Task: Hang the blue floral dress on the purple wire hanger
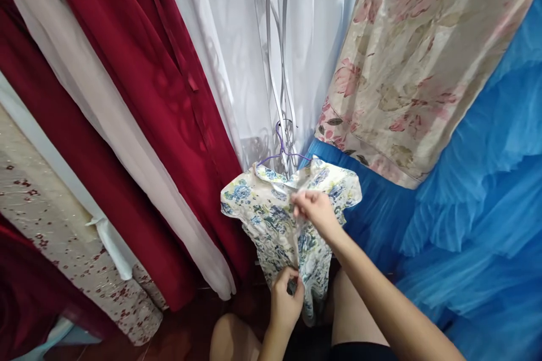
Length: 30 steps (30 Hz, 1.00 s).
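A small white dress with a blue and green floral print hangs in front of me on a thin purple hanger. My left hand pinches the dress low on the line running down its middle. Higher up, just below the neckline, my right hand is closed in a pinch at the same middle line. Its fingertips are slightly blurred, and whether they grip the cloth edge or a small fastener on it cannot be made out.
White ribbon-like straps hang behind the hanger before white cloth. Long red garments and a pale pink one hang left. A beige floral garment and blue ruffled tulle are at right. My knees are below.
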### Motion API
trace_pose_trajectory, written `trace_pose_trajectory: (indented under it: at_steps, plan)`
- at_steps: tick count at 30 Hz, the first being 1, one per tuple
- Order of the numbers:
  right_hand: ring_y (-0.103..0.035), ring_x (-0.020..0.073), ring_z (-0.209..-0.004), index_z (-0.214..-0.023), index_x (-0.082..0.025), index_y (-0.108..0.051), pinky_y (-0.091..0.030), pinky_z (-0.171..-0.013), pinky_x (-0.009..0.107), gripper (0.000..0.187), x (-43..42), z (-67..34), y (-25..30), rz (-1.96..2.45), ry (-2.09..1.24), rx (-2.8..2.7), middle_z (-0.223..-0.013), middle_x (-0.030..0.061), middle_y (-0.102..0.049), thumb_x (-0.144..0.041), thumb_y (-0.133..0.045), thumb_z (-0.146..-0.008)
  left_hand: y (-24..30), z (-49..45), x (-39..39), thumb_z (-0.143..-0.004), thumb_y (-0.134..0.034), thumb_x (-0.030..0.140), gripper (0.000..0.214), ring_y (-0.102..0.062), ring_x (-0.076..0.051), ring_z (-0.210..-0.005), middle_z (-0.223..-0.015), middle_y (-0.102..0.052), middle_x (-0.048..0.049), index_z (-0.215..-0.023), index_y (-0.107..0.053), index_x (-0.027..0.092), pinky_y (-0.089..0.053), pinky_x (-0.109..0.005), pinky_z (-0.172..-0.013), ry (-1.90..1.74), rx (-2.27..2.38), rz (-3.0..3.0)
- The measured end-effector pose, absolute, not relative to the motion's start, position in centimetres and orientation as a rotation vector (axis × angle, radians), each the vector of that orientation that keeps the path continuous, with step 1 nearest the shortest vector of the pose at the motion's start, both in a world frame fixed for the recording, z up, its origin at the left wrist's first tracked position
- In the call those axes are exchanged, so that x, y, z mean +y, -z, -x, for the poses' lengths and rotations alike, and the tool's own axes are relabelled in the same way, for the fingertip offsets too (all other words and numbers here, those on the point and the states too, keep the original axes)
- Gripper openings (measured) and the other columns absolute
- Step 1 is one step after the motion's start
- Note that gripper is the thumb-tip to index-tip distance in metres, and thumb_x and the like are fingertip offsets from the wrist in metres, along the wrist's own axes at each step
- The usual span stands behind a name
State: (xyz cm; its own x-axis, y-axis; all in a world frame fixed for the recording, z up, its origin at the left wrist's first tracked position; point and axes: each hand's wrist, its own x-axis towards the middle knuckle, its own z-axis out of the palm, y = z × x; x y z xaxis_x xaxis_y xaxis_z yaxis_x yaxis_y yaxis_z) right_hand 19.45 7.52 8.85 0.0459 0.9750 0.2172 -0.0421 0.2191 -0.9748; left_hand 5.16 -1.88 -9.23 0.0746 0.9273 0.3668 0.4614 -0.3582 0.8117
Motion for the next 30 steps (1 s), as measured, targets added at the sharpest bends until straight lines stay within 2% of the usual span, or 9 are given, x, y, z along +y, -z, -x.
trace_pose_trajectory:
  at_steps: [4,8,12,14,16,19,21,25,30]
  plan:
    - [-0.039,0.0080,-0.039,-0.059,-0.015,-0.064,-0.031,-0.040,0.022,0.027,10.9,-19.5,-14.3,0.906,-0.995,-1.128,-0.050,0.0016,-0.063,-0.036,-0.069,-0.075,9.2,-5.7,-2.4,-0.083,-0.053,0.014,0.010,-0.061,-0.017,-0.073,-0.074,-0.063,-0.0021,-0.077,-0.060,0.019,-0.046,-0.027,-0.070,-1.134,1.340,-1.909]
    - [-0.041,0.0086,-0.041,-0.062,-0.016,-0.062,-0.033,-0.043,0.023,0.030,10.5,-19.5,-14.4,0.885,-0.925,-1.134,-0.049,0.0004,-0.060,-0.041,-0.066,-0.079,7.8,-6.2,-2.2,-0.085,-0.055,0.015,0.013,-0.063,-0.019,-0.075,-0.077,-0.066,-0.0041,-0.078,-0.065,0.019,-0.049,-0.029,-0.072,-1.104,1.216,-1.909]
    - [-0.041,0.0095,-0.039,-0.072,-0.018,-0.060,-0.033,-0.043,0.023,0.031,9.0,-20.1,-13.2,0.905,-0.979,-1.212,-0.048,-0.0015,-0.060,-0.047,-0.064,-0.082,0.4,-5.9,1.7,-0.092,-0.058,0.026,0.020,-0.068,-0.021,-0.083,-0.088,-0.073,-0.0064,-0.106,-0.071,0.019,-0.051,-0.032,-0.082,-1.371,1.182,-1.870]
    - [-0.043,0.0099,-0.039,-0.073,-0.019,-0.058,-0.033,-0.043,0.023,0.031,8.4,-20.5,-13.3,0.914,-0.971,-1.266,-0.048,-0.0020,-0.059,-0.048,-0.063,-0.083,-4.9,-5.8,4.6,-0.097,-0.053,0.027,0.033,-0.067,-0.019,-0.077,-0.083,-0.070,-0.0039,-0.128,-0.062,0.020,-0.051,-0.031,-0.079,-1.579,1.161,-1.870]
    - [-0.045,0.0104,-0.041,-0.074,-0.019,-0.056,-0.035,-0.045,0.023,0.031,8.0,-20.9,-13.8,0.912,-0.937,-1.343,-0.050,-0.0017,-0.060,-0.047,-0.060,-0.086,-9.7,-6.0,7.3,-0.098,-0.052,0.027,0.038,-0.066,-0.018,-0.082,-0.091,-0.070,-0.0042,-0.136,-0.056,0.021,-0.051,-0.031,-0.082,-1.662,1.088,-2.004]
    - [-0.051,0.0119,-0.045,-0.076,-0.019,-0.055,-0.037,-0.048,0.023,0.030,8.3,-21.4,-13.7,0.936,-0.870,-1.466,-0.053,-0.0004,-0.062,-0.045,-0.055,-0.090,-14.0,-6.8,9.6,-0.098,-0.051,0.025,0.021,-0.064,-0.019,-0.089,-0.093,-0.069,-0.0051,-0.109,-0.068,0.019,-0.048,-0.031,-0.084,-1.519,1.058,-2.329]
    - [-0.053,0.0135,-0.047,-0.076,-0.020,-0.054,-0.038,-0.050,0.024,0.026,9.1,-21.5,-12.5,1.000,-0.789,-1.520,-0.053,-0.0005,-0.062,-0.040,-0.054,-0.091,-14.9,-7.3,10.0,-0.098,-0.050,0.024,0.019,-0.063,-0.019,-0.086,-0.088,-0.068,-0.0048,-0.094,-0.068,0.018,-0.047,-0.031,-0.081,-1.471,1.083,-2.442]
    - [-0.050,0.0134,-0.048,-0.068,-0.021,-0.051,-0.033,-0.050,0.024,0.021,10.4,-21.1,-8.4,1.198,-0.651,-1.633,-0.051,-0.0015,-0.057,-0.030,-0.057,-0.087,-15.2,-5.7,10.5,-0.099,-0.050,0.027,0.020,-0.062,-0.018,-0.087,-0.090,-0.068,-0.0046,-0.093,-0.067,0.017,-0.046,-0.029,-0.082,-1.772,1.200,-2.274]
    - [-0.048,0.0125,-0.050,-0.062,-0.021,-0.049,-0.031,-0.050,0.023,0.024,9.5,-20.4,-5.0,1.204,-0.717,-1.661,-0.053,-0.0025,-0.053,-0.028,-0.056,-0.084,-14.1,2.4,15.0,-0.093,-0.060,0.027,0.016,-0.058,-0.011,-0.075,-0.080,-0.063,-0.0009,-0.093,-0.068,0.013,-0.045,-0.022,-0.074,-2.201,1.211,-1.396]
